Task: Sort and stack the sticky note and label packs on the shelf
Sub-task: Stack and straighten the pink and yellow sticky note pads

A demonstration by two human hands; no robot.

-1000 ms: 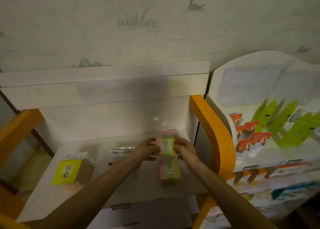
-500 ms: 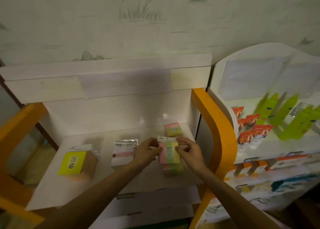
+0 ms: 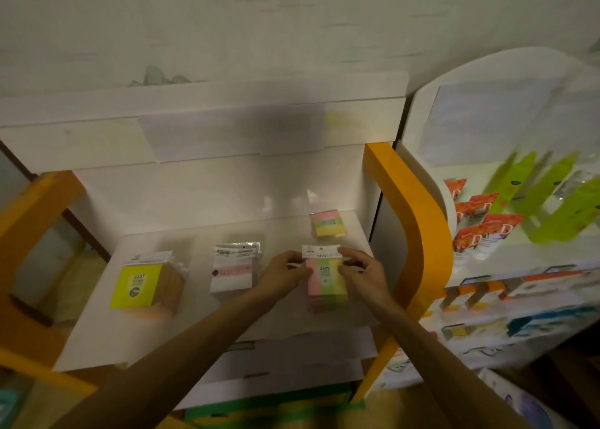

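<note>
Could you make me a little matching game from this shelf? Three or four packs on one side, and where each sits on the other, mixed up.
Things:
1. yellow pack
2. white pack
3. striped pack
4. small pack

Places:
A. at the back of the shelf, right side
B. far left
C. between the left hand and right hand
D. middle, just left of the hands

Pairs: 1-B, 2-D, 3-C, 4-A

Dim, yellowish, blurred toward edges
</note>
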